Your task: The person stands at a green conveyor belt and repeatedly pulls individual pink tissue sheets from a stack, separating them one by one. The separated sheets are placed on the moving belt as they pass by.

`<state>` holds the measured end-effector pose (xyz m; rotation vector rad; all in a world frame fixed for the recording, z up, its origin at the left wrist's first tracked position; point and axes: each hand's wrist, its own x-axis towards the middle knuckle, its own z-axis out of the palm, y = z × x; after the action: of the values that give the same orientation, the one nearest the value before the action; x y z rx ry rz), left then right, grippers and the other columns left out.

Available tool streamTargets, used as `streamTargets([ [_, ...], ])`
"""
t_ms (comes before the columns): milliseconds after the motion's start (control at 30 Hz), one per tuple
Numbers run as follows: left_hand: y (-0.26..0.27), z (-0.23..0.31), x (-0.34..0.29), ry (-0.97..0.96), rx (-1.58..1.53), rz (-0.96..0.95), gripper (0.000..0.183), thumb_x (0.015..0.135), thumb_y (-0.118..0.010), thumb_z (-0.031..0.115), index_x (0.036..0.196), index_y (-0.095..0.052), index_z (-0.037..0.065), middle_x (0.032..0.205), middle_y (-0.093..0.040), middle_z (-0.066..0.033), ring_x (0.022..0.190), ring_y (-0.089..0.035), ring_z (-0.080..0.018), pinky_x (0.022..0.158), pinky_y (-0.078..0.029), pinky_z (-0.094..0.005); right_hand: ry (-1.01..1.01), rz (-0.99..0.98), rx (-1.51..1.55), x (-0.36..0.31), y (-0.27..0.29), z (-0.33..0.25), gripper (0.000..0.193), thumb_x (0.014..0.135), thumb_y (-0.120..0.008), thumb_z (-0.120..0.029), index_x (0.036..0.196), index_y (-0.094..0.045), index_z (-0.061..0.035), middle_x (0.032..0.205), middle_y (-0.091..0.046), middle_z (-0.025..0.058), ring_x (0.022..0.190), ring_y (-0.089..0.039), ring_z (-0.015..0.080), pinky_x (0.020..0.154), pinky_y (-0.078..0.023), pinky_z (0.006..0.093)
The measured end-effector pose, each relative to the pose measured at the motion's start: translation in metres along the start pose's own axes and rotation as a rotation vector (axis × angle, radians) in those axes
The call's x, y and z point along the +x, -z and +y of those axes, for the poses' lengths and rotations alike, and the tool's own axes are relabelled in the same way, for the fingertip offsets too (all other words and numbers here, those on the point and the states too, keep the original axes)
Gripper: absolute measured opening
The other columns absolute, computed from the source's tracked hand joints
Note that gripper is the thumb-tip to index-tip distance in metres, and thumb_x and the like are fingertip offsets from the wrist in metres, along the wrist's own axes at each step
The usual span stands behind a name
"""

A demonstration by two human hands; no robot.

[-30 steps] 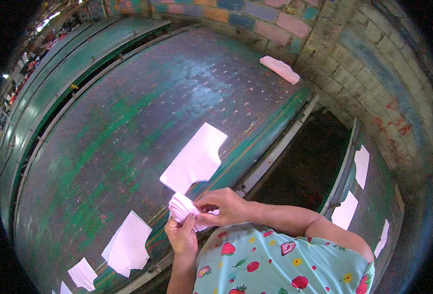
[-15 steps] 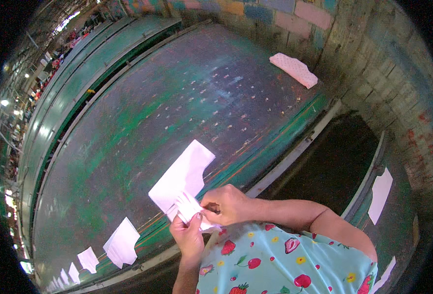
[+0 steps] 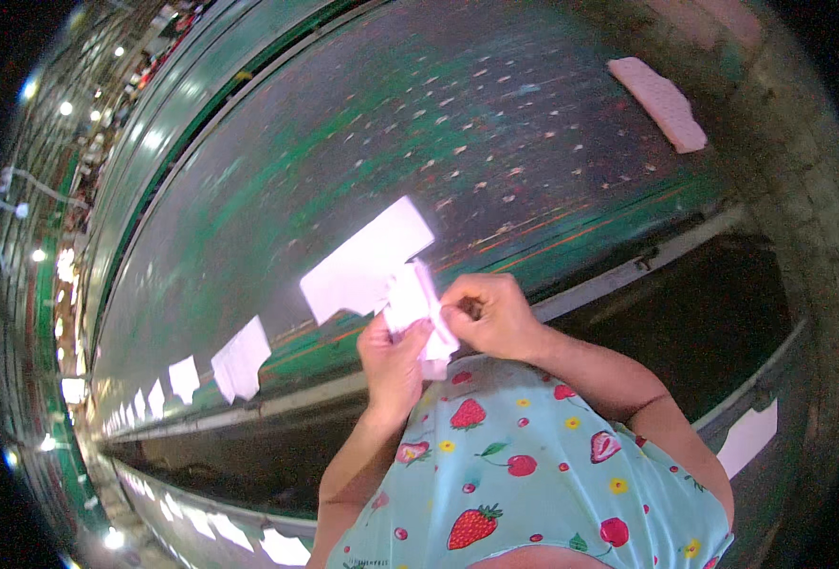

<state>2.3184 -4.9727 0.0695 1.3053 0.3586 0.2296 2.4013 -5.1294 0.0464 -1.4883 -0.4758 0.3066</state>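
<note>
In front of my body, my left hand (image 3: 393, 368) grips a small bundle of white, cloth-like pieces (image 3: 414, 302), thumb on top. My right hand (image 3: 491, 315) is closed in a pinch at the bundle's right edge; the fingertips are partly hidden, but they seem to hold an edge of it. Just beyond the bundle, a larger white cut panel (image 3: 362, 264) with a curved notch lies on the long green table (image 3: 277, 199). The bundle overlaps its near corner from this angle.
More white panels (image 3: 241, 360) lie in a row along the table's near edge to the left. A pale pink folded piece (image 3: 661, 102) is at the far right, by a block wall (image 3: 803, 180). Behind me, another table carries white panels (image 3: 285, 547). A dark gap (image 3: 248, 469) separates the tables.
My view has tilted and swung, so the table sits higher. The bundle in my left hand now stands more upright, and my right hand has shifted to its right edge.
</note>
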Motion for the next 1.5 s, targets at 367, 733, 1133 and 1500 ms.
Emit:
streamTargets([
  [367, -0.016, 0.003, 0.004, 0.061, 0.153, -0.063, 0.027, 0.088, -0.073, -0.004, 0.114, -0.070, -0.002, 0.104, -0.073, -0.0040, 0.090, -0.067, -0.0094, 0.081, -0.055, -0.0284, 0.053, -0.001, -0.049, -0.002, 0.012, 0.008, 0.005, 0.085, -0.069, 0.001, 0.087, -0.065, 0.0004, 0.080, -0.062, 0.0015, 0.068, -0.055, 0.0043, 0.057, -0.044, 0.0241],
  [733, 0.013, -0.007, 0.026, 0.165, -0.102, -0.147, 0.028, 0.086, -0.066, -0.007, 0.114, -0.069, -0.002, 0.104, -0.072, -0.0057, 0.090, -0.068, -0.0128, 0.084, -0.056, -0.0317, -0.239, 0.029, 0.314, 0.003, -0.004, 0.027, 0.003, 0.093, -0.062, 0.000, 0.092, -0.065, -0.0008, 0.081, -0.066, -0.0002, 0.068, -0.059, 0.0062, 0.059, -0.049, 0.0255],
  [1133, 0.032, -0.025, 0.038, 0.198, -0.244, -0.167, 0.027, 0.087, -0.069, -0.006, 0.113, -0.070, -0.002, 0.105, -0.073, -0.0062, 0.092, -0.069, -0.0127, 0.084, -0.056, -0.0306, -0.345, 0.007, 0.135, -0.009, -0.013, 0.017, 0.035, 0.108, -0.055, -0.031, 0.104, -0.070, 0.0007, 0.088, -0.065, -0.0021, 0.082, -0.056, 0.0054, 0.071, -0.046, 0.0249],
  [1500, 0.025, -0.038, 0.039, 0.150, -0.188, -0.118, 0.036, 0.085, -0.075, -0.006, 0.119, -0.066, 0.001, 0.104, -0.072, -0.0034, 0.090, -0.067, -0.0102, 0.079, -0.056, -0.0277, -0.162, -0.091, -0.161, -0.010, -0.019, 0.007, 0.010, 0.093, -0.070, -0.008, 0.100, -0.071, -0.0012, 0.085, -0.063, 0.0069, 0.078, -0.058, 0.0112, 0.067, -0.048, 0.0309],
])
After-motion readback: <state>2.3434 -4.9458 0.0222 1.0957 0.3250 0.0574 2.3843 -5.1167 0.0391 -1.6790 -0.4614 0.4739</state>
